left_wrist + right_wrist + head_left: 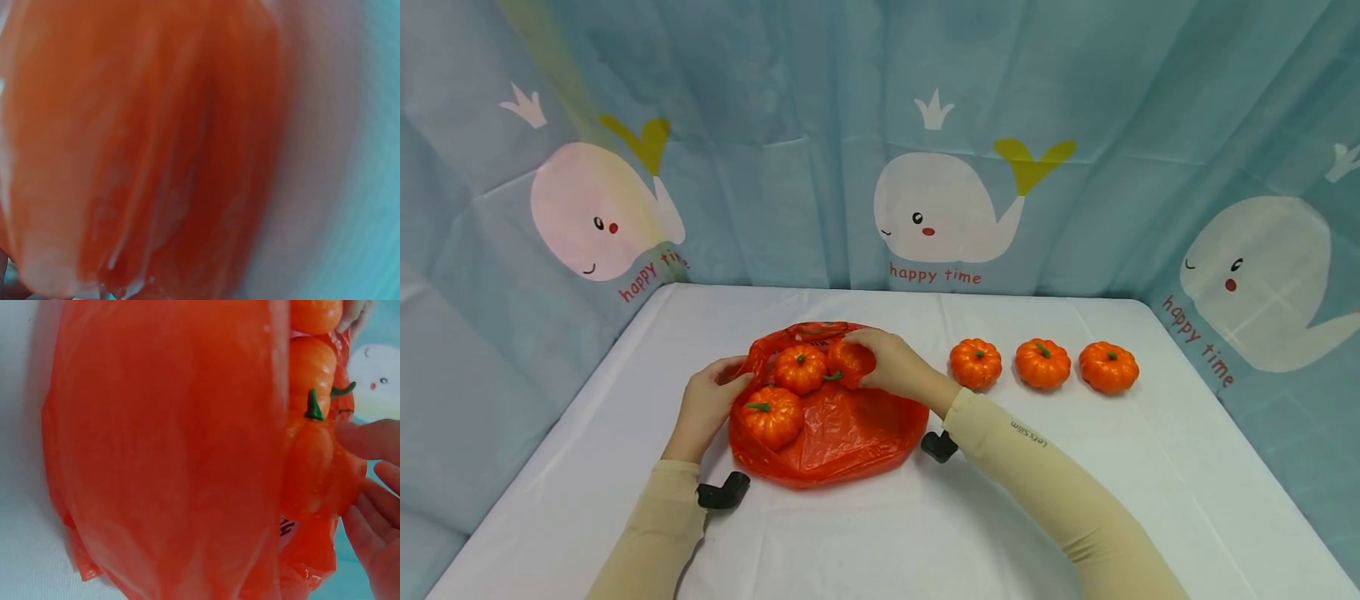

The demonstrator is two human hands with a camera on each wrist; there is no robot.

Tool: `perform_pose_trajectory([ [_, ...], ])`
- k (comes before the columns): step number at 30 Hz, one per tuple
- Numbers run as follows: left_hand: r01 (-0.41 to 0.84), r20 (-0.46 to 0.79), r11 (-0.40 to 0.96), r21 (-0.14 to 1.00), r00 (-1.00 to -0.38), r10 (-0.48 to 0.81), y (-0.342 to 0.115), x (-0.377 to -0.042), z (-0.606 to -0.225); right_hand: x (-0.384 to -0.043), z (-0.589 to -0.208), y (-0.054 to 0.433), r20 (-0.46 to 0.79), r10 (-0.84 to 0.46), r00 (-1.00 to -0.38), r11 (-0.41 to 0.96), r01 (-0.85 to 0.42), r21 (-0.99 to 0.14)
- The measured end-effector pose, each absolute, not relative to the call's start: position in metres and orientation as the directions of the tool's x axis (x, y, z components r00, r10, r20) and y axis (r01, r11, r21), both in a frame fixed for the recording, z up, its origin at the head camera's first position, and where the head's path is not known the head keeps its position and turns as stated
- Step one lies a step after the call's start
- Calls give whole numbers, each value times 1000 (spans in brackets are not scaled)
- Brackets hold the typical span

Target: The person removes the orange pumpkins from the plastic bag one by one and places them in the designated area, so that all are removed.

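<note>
The right hand (887,360) grasps a small pumpkin (852,364), thumb on one side and fingers on the other, inside the far right part of a red plastic bag (857,429). The left hand (706,404) pinches the bag's left edge between thumb and fingers; its own wrist view is mostly blurred red film. The bag lies spread with its mouth open upward, its thin, glossy film creased and slightly see-through, with dark printing near the far rim.

Two more pumpkins sit in it: a larger-looking one (775,418) at the near left, and another (801,370) on the far side, just left of the held one. All are squat, ribbed and shiny orange, with green stems.

Right of the bag, three similar pumpkins stand apart in a row: the left one (975,364), the middle one (1042,365) and the right one (1108,368). Beneath is a smooth white tabletop (850,542); beyond it hangs a creased blue curtain (790,217) printed with whales.
</note>
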State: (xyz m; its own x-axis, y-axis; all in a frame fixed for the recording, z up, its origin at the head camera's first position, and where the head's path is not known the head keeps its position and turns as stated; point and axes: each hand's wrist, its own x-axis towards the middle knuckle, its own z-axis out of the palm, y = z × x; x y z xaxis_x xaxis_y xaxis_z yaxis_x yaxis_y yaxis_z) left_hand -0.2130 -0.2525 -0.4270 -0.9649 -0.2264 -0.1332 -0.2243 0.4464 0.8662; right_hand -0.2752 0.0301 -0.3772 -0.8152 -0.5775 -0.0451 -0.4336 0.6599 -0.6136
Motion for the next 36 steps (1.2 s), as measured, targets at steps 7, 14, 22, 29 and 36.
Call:
perform_pose_trajectory([
  [7, -180, -89, 467, 866, -974, -211, -255, -212, -428, -273, -373, 31, -7, -593, -805, 664, -484, -570],
  [14, -175, -88, 458, 872, -975, -205, -255, -212, -429, -272, -373, 31, -3, -598, -801, 681, -506, -529],
  [22, -191, -106, 449, 873, -972, -208, -253, -212, -427, -272, -378, 30, -29, -591, -806, 684, -481, -548],
  [29, -194, -112, 444, 875, -972, -205, -252, -212, -426, -269, -378, 29, -48, -606, -794, 678, -483, -554],
  [36, -203, -120, 441, 874, -971, -209, -253, -211, -426, -268, -378, 29, -48, -599, -799, 715, -508, -480],
])
